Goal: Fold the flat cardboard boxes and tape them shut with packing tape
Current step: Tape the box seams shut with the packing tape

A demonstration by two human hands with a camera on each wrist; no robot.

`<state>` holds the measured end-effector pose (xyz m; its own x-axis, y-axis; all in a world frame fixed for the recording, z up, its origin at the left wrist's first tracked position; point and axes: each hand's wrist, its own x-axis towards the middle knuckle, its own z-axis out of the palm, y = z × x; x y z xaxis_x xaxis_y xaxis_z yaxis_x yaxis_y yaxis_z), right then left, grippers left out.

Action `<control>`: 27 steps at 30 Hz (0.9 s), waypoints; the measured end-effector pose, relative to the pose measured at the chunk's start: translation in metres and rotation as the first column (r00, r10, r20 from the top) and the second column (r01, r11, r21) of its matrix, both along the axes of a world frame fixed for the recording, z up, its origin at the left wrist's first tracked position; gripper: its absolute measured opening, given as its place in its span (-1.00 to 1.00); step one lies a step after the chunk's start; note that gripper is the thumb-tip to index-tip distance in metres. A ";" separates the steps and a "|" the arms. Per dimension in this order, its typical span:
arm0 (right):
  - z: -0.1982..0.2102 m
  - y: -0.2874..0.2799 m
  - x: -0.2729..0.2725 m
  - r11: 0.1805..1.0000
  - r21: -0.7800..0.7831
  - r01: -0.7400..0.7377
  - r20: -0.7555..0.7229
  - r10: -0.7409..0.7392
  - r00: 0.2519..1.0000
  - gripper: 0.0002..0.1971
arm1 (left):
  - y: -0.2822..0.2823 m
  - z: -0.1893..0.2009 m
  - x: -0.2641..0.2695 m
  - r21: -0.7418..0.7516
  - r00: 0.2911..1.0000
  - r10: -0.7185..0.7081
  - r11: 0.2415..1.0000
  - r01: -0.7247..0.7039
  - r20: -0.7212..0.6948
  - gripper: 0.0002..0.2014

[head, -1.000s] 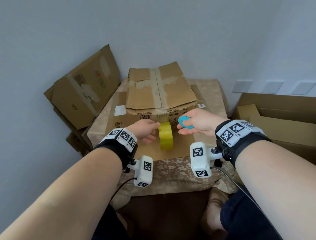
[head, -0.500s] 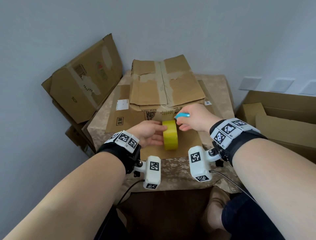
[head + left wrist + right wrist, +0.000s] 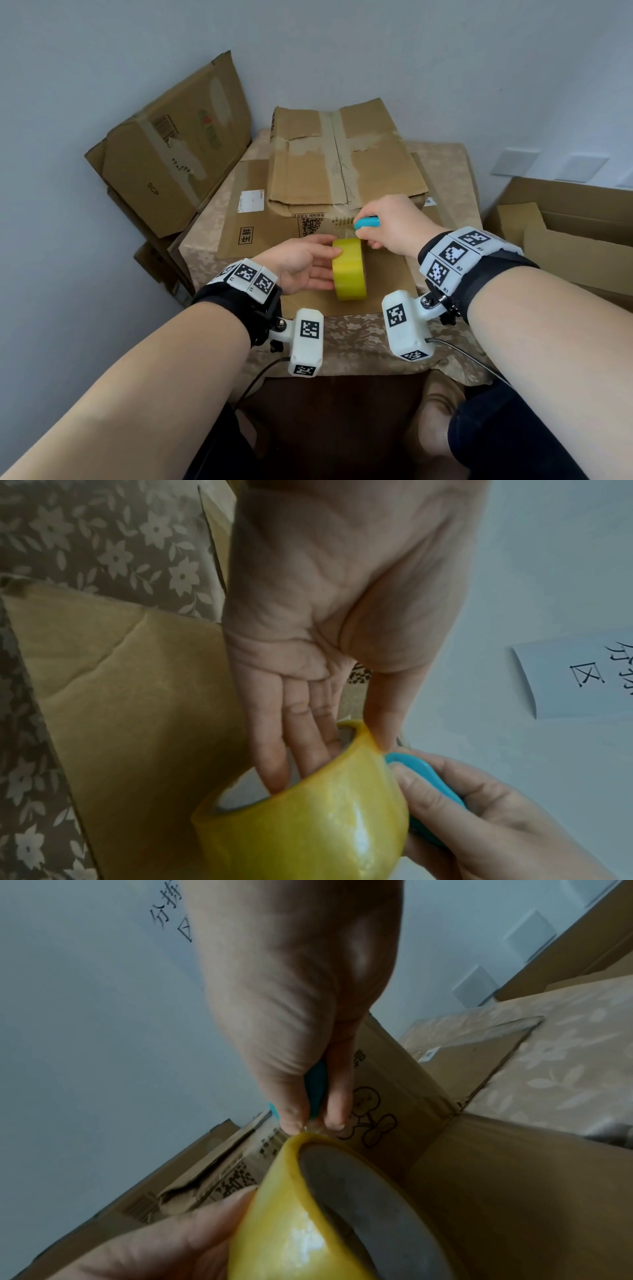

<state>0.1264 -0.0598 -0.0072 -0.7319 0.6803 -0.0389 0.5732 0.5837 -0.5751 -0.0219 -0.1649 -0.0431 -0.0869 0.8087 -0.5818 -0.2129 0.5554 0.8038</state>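
A yellow packing tape roll (image 3: 349, 269) stands on edge on a flat cardboard sheet (image 3: 253, 236). My left hand (image 3: 329, 265) holds it, fingers (image 3: 274, 750) inside the core and thumb on the outer face. My right hand (image 3: 368, 236) grips a small blue cutter (image 3: 366, 223), and its fingertips (image 3: 294, 1123) meet the roll's (image 3: 284, 1218) far upper rim, where a clear tape end seems to be pinched. Just behind stands the folded box (image 3: 342, 164), its top flaps closed, old tape marks along the seam.
A floral cloth (image 3: 359, 349) covers the small table. Several cardboard boxes (image 3: 171, 147) lean against the left wall. An open box (image 3: 565, 233) sits low on the right. My legs are below the table's front edge.
My right hand with the cutter has gone from beside the roll to its far upper rim, close to the box's front wall. The left hand keeps hold of the roll.
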 end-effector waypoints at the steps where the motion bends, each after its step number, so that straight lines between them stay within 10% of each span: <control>1: 0.001 -0.001 -0.002 0.999 0.042 -0.023 0.021 0.022 1.000 -0.81 | 0.000 0.000 -0.001 -0.001 1.000 -0.008 1.000 0.008 0.001 -0.48; 27: 0.002 -0.006 -0.016 0.930 0.341 -0.136 0.260 0.046 0.965 -0.78 | 0.006 0.012 0.005 -0.054 0.995 -0.054 0.997 0.050 -0.085 -0.61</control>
<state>0.1101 -0.0659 -0.0051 -0.7897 0.6135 0.0064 0.6035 0.7786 -0.1720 -0.0168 -0.1587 -0.0307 -0.0972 0.7825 -0.6150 -0.1141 0.6051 0.7879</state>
